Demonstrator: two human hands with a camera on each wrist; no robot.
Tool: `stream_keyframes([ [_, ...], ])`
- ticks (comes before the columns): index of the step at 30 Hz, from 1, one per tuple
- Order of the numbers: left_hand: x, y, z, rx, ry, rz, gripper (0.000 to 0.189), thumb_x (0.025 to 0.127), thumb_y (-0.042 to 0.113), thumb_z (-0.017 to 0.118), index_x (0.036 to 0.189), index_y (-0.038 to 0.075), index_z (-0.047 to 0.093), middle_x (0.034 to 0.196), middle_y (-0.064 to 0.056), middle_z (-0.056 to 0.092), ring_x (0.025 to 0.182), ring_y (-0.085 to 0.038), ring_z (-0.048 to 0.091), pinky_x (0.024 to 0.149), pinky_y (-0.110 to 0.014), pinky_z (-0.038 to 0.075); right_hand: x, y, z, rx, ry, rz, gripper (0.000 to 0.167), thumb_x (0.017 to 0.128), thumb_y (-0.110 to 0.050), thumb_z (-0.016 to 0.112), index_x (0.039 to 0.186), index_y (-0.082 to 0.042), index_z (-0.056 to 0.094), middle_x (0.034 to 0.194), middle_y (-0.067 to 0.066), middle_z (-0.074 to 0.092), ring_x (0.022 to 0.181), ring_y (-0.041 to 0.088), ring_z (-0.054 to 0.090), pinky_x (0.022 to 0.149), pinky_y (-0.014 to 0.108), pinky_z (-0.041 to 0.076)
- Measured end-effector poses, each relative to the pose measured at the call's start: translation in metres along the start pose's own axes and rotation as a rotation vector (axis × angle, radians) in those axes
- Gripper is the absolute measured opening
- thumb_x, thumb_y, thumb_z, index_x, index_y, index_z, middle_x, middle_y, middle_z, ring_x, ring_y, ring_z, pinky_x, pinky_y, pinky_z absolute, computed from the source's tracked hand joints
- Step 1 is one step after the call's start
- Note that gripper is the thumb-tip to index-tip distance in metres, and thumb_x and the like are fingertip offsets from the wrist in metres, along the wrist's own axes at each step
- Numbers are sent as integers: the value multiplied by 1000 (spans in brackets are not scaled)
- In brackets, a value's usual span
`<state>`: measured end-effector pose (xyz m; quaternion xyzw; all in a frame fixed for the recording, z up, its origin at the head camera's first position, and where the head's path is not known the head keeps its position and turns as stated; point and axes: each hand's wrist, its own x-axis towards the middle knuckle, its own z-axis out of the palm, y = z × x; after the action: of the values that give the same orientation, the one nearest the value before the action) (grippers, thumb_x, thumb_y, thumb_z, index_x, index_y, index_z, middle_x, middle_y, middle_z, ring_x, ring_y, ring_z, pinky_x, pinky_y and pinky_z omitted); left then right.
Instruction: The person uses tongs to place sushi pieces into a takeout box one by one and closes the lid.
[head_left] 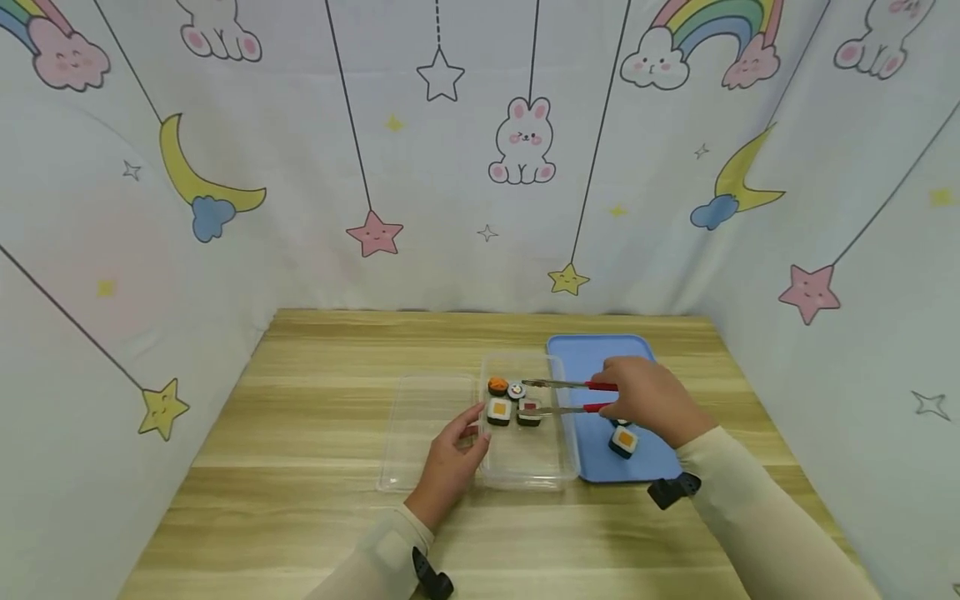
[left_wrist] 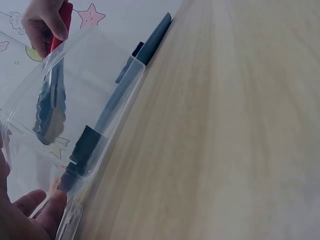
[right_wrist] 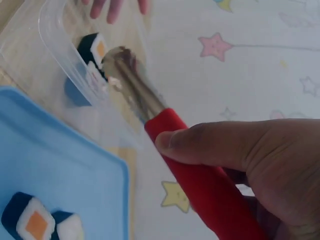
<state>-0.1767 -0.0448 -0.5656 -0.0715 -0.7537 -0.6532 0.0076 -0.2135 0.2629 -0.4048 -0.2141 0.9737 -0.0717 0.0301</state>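
My right hand (head_left: 648, 400) grips the red handles of metal tongs (right_wrist: 200, 182), thumb pressed along one handle. The tongs' two arms stand apart over a clear plastic container (head_left: 525, 458), the nearer tip at a sushi piece with a dark red centre (head_left: 529, 419). Whether they touch, I cannot tell. Beside it in the container sit an orange-topped piece (head_left: 497, 386), a small round roll (head_left: 516, 389) and a white piece with an orange centre (head_left: 498, 411). My left hand (head_left: 450, 454) touches the container's left side, fingers and thumb spread at its wall.
A blue tray (head_left: 592, 462) stands right of the container, with an orange-centred sushi piece (head_left: 623, 442) and another partly hidden under my right hand. A clear lid-like plastic piece (head_left: 427, 433) lies left of the container on the wooden table (head_left: 300, 500). A patterned curtain (head_left: 450, 167) surrounds the table.
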Motion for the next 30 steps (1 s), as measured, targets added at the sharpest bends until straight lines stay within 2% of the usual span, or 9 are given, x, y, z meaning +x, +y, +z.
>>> stream_keyframes([
  [3,0,-1,0,-3,10,0,50,99,8,69,148,13,58,145,-19,58,126,-38,59,96,-47,56,-11,12,-5,78,56,44,40,79,-25,92,115,-13,80,93,-6,66,81,16,60,68,34,54],
  [7,-1,5,1,2,13,-7,50,99,4,68,148,7,57,145,-24,56,126,-44,58,97,-49,56,-32,37,-11,177,112,166,47,82,-24,90,123,-7,76,104,7,70,89,26,63,71,40,57],
  [10,-4,16,1,-4,11,-10,49,99,2,67,147,4,57,144,-28,55,126,-48,57,97,-49,56,-51,56,-11,215,116,258,51,84,-27,88,127,-4,73,108,14,69,93,31,62,72,44,58],
  [13,-7,25,0,-14,7,2,48,99,1,66,146,1,57,143,-30,55,125,-48,57,96,-46,57,-69,74,-8,224,103,310,54,84,-28,87,128,-1,72,106,15,68,90,31,61,70,45,56],
  [21,-11,35,-2,-16,7,-4,48,99,2,66,147,3,57,145,-28,55,125,-46,58,98,-54,54,-99,101,18,203,52,354,53,81,-24,88,124,3,73,105,19,71,86,30,64,68,44,55],
  [25,-13,41,-3,-6,2,-6,48,99,1,67,146,2,57,144,-28,56,124,-47,58,96,-55,54,-104,105,27,208,51,339,50,80,-22,89,119,4,75,105,20,72,85,30,64,70,47,56],
  [30,-14,44,-4,-6,2,-9,48,99,1,67,146,2,57,144,-28,56,124,-47,58,96,-56,54,-104,105,30,209,63,316,47,79,-24,90,115,3,77,97,14,73,81,26,63,67,43,54],
])
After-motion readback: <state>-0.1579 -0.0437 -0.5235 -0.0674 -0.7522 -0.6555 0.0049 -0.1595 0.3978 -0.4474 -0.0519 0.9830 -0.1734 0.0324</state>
